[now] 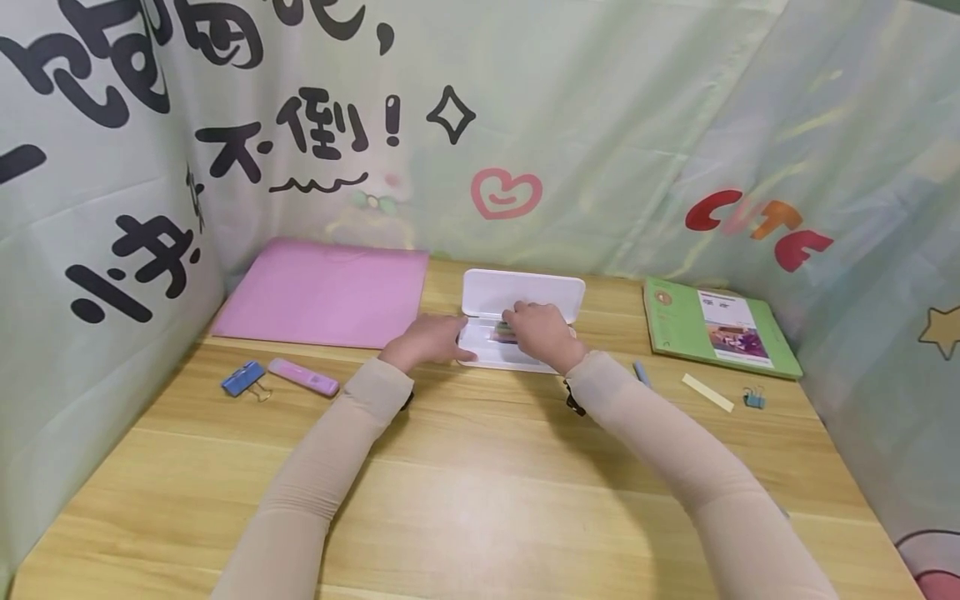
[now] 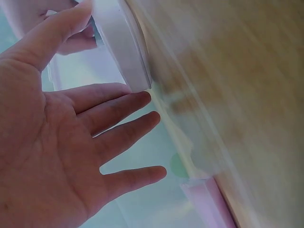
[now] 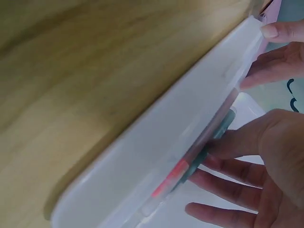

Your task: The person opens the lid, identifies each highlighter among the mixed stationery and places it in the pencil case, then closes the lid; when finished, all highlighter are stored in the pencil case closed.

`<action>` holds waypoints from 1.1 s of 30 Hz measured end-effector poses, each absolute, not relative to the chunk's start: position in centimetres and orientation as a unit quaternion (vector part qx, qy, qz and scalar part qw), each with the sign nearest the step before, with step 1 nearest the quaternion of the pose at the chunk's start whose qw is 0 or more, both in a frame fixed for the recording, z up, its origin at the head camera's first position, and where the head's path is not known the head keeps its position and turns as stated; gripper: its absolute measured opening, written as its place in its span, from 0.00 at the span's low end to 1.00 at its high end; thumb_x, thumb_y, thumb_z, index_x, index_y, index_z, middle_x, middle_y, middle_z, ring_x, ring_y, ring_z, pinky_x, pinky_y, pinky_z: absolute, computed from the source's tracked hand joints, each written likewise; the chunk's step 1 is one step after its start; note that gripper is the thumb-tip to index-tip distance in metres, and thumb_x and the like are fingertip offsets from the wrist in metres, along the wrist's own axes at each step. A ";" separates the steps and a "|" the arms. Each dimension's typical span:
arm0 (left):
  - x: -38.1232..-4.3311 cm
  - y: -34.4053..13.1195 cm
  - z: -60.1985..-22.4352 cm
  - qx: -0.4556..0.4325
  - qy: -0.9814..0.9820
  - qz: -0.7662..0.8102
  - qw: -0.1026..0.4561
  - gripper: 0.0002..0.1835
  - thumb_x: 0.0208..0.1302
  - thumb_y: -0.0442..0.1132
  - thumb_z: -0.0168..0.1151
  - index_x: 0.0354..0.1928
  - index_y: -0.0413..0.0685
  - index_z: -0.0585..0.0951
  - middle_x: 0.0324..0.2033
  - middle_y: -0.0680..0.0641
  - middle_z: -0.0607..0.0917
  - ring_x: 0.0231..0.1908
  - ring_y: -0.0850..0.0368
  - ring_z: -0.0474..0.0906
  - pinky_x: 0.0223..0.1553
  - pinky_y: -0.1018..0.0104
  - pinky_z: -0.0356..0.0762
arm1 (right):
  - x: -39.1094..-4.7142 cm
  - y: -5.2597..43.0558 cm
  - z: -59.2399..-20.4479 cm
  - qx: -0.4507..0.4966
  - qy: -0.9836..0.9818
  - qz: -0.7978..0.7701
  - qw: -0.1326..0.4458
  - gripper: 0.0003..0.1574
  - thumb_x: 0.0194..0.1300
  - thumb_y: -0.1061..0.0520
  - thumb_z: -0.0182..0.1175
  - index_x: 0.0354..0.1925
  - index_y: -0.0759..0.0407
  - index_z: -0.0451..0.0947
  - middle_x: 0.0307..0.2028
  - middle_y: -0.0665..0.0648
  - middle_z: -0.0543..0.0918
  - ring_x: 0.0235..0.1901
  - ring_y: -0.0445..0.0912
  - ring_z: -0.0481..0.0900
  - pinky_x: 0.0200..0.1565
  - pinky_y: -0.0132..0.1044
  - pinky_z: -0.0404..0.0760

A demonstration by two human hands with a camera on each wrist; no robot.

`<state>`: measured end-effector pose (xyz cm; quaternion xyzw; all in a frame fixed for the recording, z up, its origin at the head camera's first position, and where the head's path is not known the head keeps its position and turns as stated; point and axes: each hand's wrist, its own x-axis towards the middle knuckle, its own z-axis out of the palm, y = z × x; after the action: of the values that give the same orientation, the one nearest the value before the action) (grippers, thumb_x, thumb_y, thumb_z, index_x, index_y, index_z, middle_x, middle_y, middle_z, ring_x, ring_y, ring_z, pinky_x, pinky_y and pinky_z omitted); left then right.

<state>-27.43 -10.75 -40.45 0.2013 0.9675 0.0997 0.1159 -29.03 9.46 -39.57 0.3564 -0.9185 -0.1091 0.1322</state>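
A white pencil case (image 1: 483, 357) lies with its lid (image 1: 522, 292) raised at the back. My left hand (image 1: 429, 340) is at its left end, fingers straight and spread; the thumb and forefinger touch the end of the case (image 2: 121, 42) in the left wrist view. My right hand (image 1: 543, 333) reaches over the tray and pinches a dark green pen (image 3: 223, 124) between thumb and fingers. Alongside that pen, in the right wrist view, is a clear-ended pen with a red-pink part (image 3: 172, 177). The right hand partly hides the contents from the head camera.
A pink folder (image 1: 330, 292) lies back left, a green notebook (image 1: 678, 321) back right. Front left are a blue binder clip (image 1: 243, 379) and a purple highlighter-shaped stick (image 1: 303, 377). A blue pen (image 1: 641, 373), a cream strip (image 1: 707, 392) and a teal clip (image 1: 754, 397) lie right. Printed curtains border the table.
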 end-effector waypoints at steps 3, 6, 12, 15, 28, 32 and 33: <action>-27.4 -10.6 -40.5 0.202 0.967 0.102 0.118 0.45 0.48 0.65 0.55 0.63 0.46 0.59 0.56 0.47 0.68 0.53 0.52 0.65 0.51 0.57 0.62 | -28.9 9.9 -39.8 0.338 -0.926 -0.108 0.130 0.03 0.55 0.59 0.54 0.31 0.58 0.73 0.23 0.55 0.72 0.23 0.50 0.73 0.19 0.44 0.71; -27.4 -10.6 -40.4 0.200 0.966 0.109 0.121 0.45 0.48 0.64 0.55 0.64 0.46 0.58 0.57 0.47 0.67 0.53 0.51 0.64 0.51 0.56 0.61 | -28.9 10.4 -40.0 0.317 -0.935 -0.103 0.124 0.04 0.56 0.61 0.53 0.32 0.59 0.73 0.24 0.55 0.71 0.23 0.49 0.73 0.19 0.44 0.71; -27.5 -10.5 -40.6 0.196 0.965 0.111 0.133 0.45 0.48 0.64 0.55 0.64 0.47 0.57 0.58 0.48 0.65 0.55 0.50 0.62 0.52 0.56 0.60 | -28.9 11.2 -40.2 0.301 -0.941 -0.086 0.132 0.04 0.54 0.64 0.52 0.31 0.59 0.72 0.22 0.54 0.70 0.21 0.48 0.71 0.16 0.43 0.70; -27.4 -10.4 -40.6 0.198 0.964 0.116 0.137 0.45 0.48 0.64 0.55 0.64 0.47 0.56 0.59 0.48 0.64 0.56 0.50 0.61 0.53 0.55 0.59 | -28.6 11.8 -39.9 0.301 -0.942 -0.070 0.129 0.05 0.52 0.66 0.51 0.30 0.59 0.72 0.22 0.54 0.70 0.20 0.47 0.70 0.15 0.41 0.69; -27.6 -10.5 -40.8 0.192 0.963 0.122 0.143 0.46 0.48 0.65 0.54 0.65 0.48 0.54 0.58 0.49 0.66 0.52 0.52 0.65 0.50 0.56 0.63 | -25.4 18.8 -37.7 0.145 -0.988 -0.051 0.011 0.04 0.55 0.61 0.50 0.30 0.60 0.72 0.22 0.56 0.72 0.18 0.49 0.70 0.15 0.42 0.67; -27.6 -10.6 -40.7 0.192 0.963 0.118 0.146 0.46 0.48 0.65 0.54 0.65 0.47 0.54 0.58 0.48 0.65 0.53 0.52 0.65 0.50 0.56 0.63 | -24.0 21.5 -36.5 0.098 -0.992 -0.059 -0.055 0.09 0.55 0.61 0.48 0.34 0.64 0.72 0.21 0.58 0.73 0.19 0.50 0.70 0.15 0.44 0.67; -27.6 -10.6 -40.7 0.193 0.963 0.118 0.145 0.46 0.48 0.65 0.53 0.65 0.47 0.54 0.59 0.48 0.64 0.54 0.51 0.64 0.50 0.56 0.63 | -23.6 22.1 -36.2 0.089 -0.992 -0.059 -0.072 0.10 0.54 0.60 0.48 0.33 0.65 0.73 0.21 0.58 0.73 0.19 0.50 0.70 0.15 0.44 0.67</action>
<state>-27.64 -10.59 -40.70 0.1926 0.9633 0.1183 0.1451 -23.65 22.07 -36.21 0.0893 -0.9917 -0.0589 -0.0715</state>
